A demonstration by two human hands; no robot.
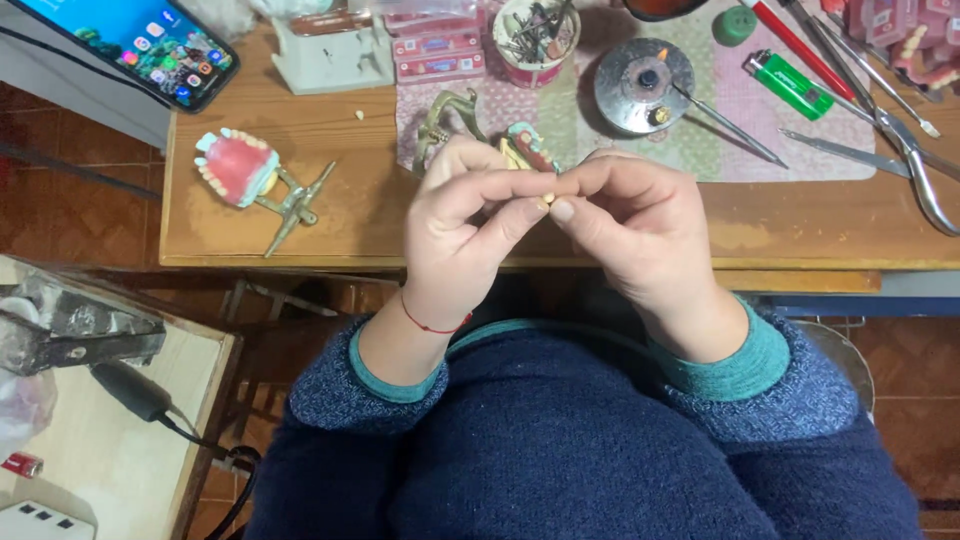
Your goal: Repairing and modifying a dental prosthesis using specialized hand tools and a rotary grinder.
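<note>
At frame centre we pinch a small pale tooth [547, 200] between our left hand [462, 215] and right hand [640, 225], not yet seated in the denture model [527, 147] just behind on the surface [350, 215].

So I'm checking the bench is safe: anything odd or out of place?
The small burner shows a lit flame, unattended, while both hands pinch a tiny tooth. A green lighter lies beside it.

head camera looks steeply down, close over the wooden table [330, 220].
</note>
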